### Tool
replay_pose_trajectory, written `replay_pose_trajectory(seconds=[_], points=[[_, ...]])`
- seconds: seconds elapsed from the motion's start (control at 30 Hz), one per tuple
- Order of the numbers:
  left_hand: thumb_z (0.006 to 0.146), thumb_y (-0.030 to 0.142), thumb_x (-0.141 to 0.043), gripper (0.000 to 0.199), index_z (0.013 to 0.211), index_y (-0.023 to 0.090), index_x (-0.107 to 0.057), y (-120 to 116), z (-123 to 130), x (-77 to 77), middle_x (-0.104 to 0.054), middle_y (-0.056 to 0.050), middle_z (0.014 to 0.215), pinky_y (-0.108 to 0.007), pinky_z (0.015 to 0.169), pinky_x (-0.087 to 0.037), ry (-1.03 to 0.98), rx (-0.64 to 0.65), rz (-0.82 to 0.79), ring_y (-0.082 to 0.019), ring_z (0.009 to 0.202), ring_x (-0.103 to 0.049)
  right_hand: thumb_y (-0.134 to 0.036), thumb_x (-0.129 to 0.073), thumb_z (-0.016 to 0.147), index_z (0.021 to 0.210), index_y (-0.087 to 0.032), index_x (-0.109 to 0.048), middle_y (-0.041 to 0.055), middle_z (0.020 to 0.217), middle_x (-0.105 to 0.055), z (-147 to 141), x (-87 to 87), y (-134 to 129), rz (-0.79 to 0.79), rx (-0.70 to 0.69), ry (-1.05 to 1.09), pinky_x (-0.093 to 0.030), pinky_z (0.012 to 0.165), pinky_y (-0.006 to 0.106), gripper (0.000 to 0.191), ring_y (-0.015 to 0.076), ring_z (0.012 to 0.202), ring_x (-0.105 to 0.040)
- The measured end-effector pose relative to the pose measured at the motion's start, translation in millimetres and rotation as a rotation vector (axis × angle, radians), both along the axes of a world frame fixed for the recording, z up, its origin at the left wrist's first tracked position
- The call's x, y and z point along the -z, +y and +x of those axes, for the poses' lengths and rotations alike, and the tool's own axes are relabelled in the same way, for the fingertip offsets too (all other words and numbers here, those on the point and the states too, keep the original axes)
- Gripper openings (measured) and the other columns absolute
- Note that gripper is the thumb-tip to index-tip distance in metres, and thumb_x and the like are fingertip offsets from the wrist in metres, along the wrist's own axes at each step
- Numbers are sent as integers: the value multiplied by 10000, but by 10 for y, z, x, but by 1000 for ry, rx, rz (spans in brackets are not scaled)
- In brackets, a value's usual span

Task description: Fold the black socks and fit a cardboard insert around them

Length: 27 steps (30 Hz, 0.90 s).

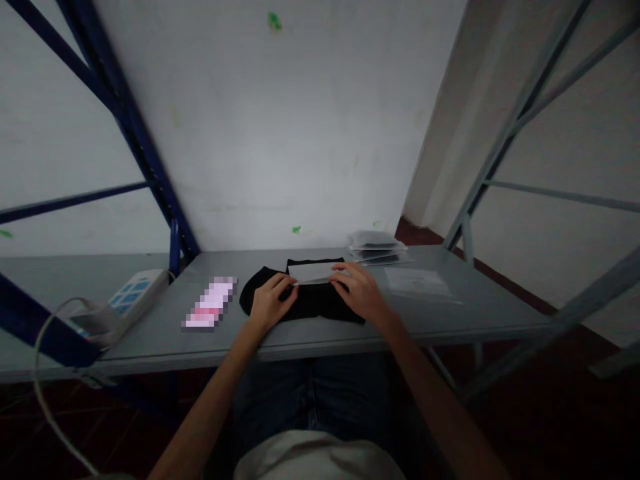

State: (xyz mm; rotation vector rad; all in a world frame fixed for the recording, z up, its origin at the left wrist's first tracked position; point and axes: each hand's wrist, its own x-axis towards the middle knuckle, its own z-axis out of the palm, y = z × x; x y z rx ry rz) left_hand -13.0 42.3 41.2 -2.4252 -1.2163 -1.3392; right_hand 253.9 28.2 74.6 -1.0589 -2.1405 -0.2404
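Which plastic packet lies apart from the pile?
The flat packet, alone, right of the right hand; the stacked packets lie nearer the wall.

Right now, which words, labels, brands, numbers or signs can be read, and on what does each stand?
None can be read.
Pale sheet and black cloth: no legible print.
Pixelated pink rectangle: blocked out.
White device with blue panels: too small and blurred.
Stacked packets: nothing legible.
Green wall marks: no readable letters.
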Motion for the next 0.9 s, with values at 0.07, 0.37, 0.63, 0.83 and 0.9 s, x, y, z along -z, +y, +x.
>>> replay_pose_trajectory(seconds=[0.07, 0.37, 0.63, 0.83, 0.9], points=[[1007, 318, -565, 169, 1046, 231, -705, -3, 8, -1, -720, -53, 1026, -277, 782, -572, 0, 4, 11, -164, 875, -705, -202, -529, 1023, 1057, -259, -748, 80, 1256, -677, -21, 41, 12, -10, 20, 9, -493, 1038, 425, 229, 249, 1158, -623], [990, 299, -575, 146, 1042, 234, -695, -57, 47, -35, -712, -62, 1078, -277, 804, -578, 52, 44, 3, -179, 943, -708, -239, -548, 1015, 1042, -232, -761, 119, 1146, -697, -206, 250, 141, 65, 207, 73, -447, 1002, 489, 215, 290, 1109, -605], [968, 427, -632, 211, 1021, 228, -677, -123, 135, -150, -664, -14, 855, -264, 607, -450, 61, -183, -76, -159, 697, -638, -237, -661, 955, 1150, -266, -735, 103, 1158, -662, -374, 96, 149, 84, 107, -62, -414, 1043, 488, 210, 309, 1131, -545], [1023, 307, -538, 150, 1000, 223, -660, -148, 187, -207, -668, -32, 889, -278, 624, -401, 177, -331, -132, -191, 829, -637, -221, -676, 948, 1222, -249, -698, 117, 1338, -615, -448, -12, 137, 150, 78, -132, -382, 1090, 487, 277, 308, 1238, -504], [1042, 294, -505, 173, 986, 218, -650, -167, 198, -231, -676, -47, 920, -282, 666, -418, 206, -356, -113, -210, 931, -631, -215, -669, 951, 1246, -242, -688, 132, 1411, -578, -486, -12, 140, 156, 161, -128, -384, 1071, 500, 296, 329, 1271, -488]])
